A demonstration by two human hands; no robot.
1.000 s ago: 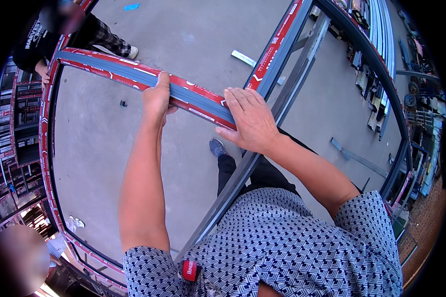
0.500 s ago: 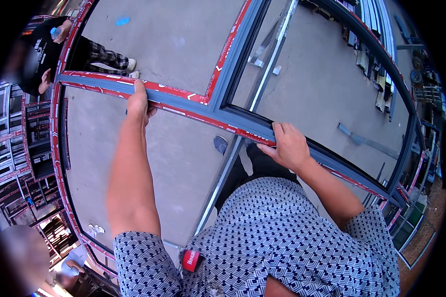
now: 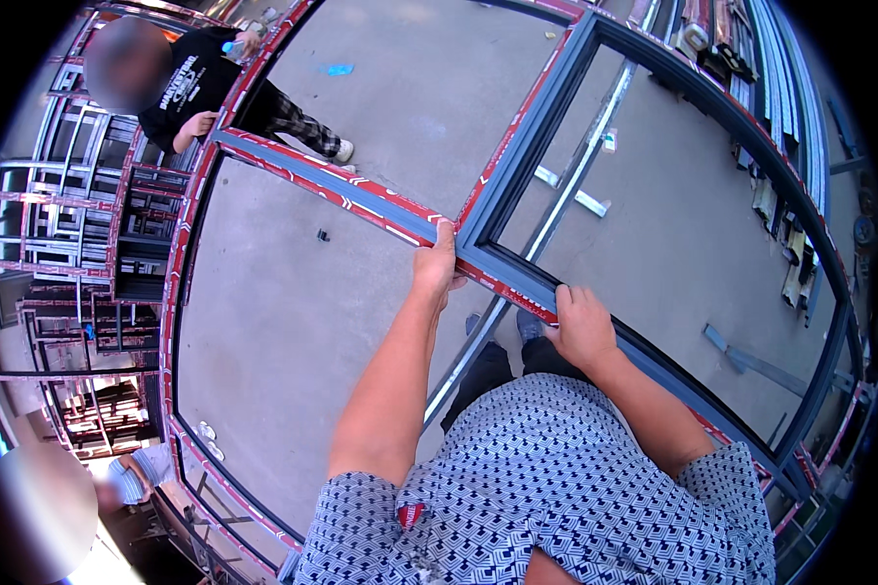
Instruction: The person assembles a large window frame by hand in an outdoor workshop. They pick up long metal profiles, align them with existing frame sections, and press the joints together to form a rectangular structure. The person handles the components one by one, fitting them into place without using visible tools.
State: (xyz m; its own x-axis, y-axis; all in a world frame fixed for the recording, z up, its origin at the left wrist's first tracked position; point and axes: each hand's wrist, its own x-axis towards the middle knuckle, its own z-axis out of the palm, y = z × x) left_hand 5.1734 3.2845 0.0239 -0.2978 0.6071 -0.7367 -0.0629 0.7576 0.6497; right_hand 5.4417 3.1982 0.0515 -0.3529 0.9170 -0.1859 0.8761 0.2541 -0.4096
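Note:
A large grey metal window frame (image 3: 376,200), its bars partly covered in red protective tape, spans the view in front of me. My left hand (image 3: 435,265) grips its crossbar just left of the junction with the upright bar, thumb on top and fingers curled beneath. Further right, my right hand (image 3: 583,330) is closed over the same crossbar beside the dark inner sash (image 3: 527,210), fingers over the top edge. The undersides of both grips are hidden.
Across the frame at the upper left, a person (image 3: 200,83) holds a bottle and rests a hand near the frame's edge. Another person (image 3: 141,473) is at lower left. Stacked frames (image 3: 78,210) stand left; long metal profiles (image 3: 795,107) lie at upper right. A metal bar (image 3: 576,185) runs beneath.
My left hand has slid right along the crossbar, close to the junction and nearer my right hand. My right hand stays on the bar. The whole view has shifted, bringing more of the left side in.

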